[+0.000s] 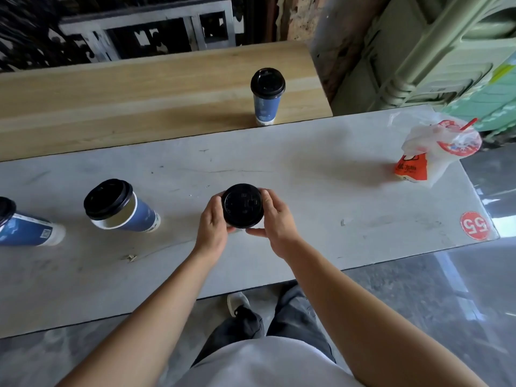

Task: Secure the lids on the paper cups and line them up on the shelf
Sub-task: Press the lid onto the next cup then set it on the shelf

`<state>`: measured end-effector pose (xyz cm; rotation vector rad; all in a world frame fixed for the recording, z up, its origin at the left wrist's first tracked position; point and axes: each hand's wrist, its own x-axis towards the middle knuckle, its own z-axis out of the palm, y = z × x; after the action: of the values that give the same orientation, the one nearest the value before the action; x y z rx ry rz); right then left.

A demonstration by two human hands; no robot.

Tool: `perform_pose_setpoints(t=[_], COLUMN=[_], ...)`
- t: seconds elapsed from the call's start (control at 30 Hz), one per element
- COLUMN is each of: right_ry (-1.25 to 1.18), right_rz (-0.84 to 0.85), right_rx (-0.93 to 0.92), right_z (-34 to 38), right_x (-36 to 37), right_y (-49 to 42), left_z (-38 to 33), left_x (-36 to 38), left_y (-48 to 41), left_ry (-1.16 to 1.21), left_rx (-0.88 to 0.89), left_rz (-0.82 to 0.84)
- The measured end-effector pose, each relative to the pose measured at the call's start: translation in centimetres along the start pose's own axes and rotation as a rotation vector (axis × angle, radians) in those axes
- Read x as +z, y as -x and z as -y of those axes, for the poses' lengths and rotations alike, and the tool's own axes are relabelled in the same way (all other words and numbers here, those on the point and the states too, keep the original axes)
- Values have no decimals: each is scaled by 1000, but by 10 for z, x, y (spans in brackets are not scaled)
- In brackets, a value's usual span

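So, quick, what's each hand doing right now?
Left hand: fingers curled round the black-lidded cup.
Right hand: gripping the same cup's other side.

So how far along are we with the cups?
Done: one lidded cup stands on the wooden shelf. In hand: the left hand and right hand grip the black lid of a second cup on the grey table. Left: that cup, the left cup and the edge cup need shelving; their lids' seating is unclear.
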<state>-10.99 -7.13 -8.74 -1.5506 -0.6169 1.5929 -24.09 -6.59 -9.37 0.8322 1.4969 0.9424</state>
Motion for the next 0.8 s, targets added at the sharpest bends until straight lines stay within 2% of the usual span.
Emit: perform_pose_setpoints(t=[0.3, 0.63, 0.8], right_ry=[-183, -46, 146], right_rz=[-38, -7, -89], right_rx=[59, 5, -46], right_z=[-1, 1, -2], right_x=[-1, -3, 2], right_y=[8, 4, -4], left_z=[-13, -12, -1], left_x=[-9, -6, -12], left_y=[-3, -2, -9], left_ry=[1, -104, -284], left_rx=[-106, -67, 102], left_rz=[-14, -60, -43])
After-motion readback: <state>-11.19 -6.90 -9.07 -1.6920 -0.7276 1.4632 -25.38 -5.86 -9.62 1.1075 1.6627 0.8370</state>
